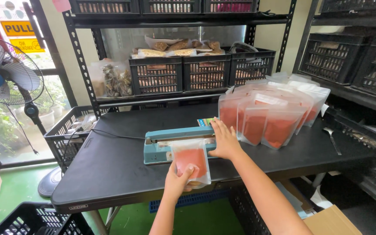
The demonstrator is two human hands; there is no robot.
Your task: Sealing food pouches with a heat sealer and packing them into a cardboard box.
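Observation:
A teal heat sealer (162,146) lies on the black table (109,169). My left hand (177,182) holds a clear pouch of red powder (191,159) by its lower end, the pouch's top edge lying in the sealer's jaw. My right hand (225,140) presses flat on the right end of the sealer's arm. Several filled pouches of the same red powder (268,115) stand in a cluster just right of my right hand.
A metal spoon (331,138) lies at the table's right edge. Black crates (205,72) of packed goods fill the shelf behind. A standing fan (5,74) and a wire basket (64,130) are to the left, a cardboard box (331,222) below right.

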